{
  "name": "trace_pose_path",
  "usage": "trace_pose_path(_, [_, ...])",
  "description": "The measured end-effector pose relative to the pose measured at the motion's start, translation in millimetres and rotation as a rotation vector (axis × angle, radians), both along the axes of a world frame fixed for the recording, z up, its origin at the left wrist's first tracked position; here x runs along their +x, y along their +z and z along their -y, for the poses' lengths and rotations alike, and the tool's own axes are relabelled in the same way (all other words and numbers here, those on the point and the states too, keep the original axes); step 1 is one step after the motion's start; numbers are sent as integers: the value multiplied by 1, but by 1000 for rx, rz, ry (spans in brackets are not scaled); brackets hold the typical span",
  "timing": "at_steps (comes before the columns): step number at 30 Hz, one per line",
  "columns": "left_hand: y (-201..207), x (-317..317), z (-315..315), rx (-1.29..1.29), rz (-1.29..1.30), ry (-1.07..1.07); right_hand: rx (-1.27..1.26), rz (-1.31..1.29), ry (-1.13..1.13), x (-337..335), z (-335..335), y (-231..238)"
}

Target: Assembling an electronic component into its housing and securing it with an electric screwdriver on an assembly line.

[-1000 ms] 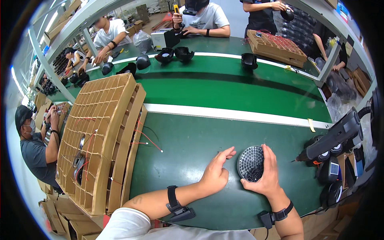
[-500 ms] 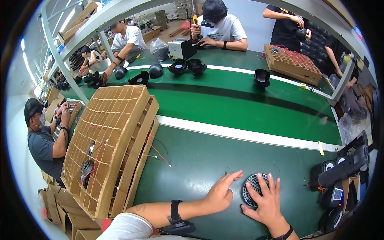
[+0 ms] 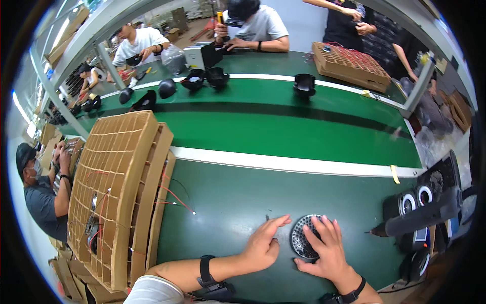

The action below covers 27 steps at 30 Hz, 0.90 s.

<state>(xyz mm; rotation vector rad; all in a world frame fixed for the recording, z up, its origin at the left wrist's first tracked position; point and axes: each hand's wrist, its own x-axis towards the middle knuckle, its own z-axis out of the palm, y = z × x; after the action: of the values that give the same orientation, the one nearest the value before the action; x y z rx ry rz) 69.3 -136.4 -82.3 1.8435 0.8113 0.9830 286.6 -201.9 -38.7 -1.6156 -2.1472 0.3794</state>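
Right hand point(image 3: 326, 256) is spread over a round, perforated disc point(image 3: 301, 240) on the green table point(image 3: 217, 202).
The disc lies partly under its fingers, with the thumb near the lower edge; whether they grip it, I cannot tell. Left hand point(image 3: 262, 247), just left of the disc, is loosely extended and holds nothing.

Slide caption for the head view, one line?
Right hand with fingers over a round, dimpled dark dish, left hand beside it, green workbench, stacked cardboard trays at left.
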Motion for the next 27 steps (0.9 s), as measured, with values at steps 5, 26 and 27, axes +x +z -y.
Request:
trace_pose_path(5, [2,-1,0,-51,3,-6,40,-38,-51,5,-1,15])
trace_pose_path(26, [1,2,-2,-77,11,1,452,-224,-283,3,-11,-16])
trace_pose_path(27, [1,2,-1,-74,8,0,448,-229,-345,3,-12,-19])
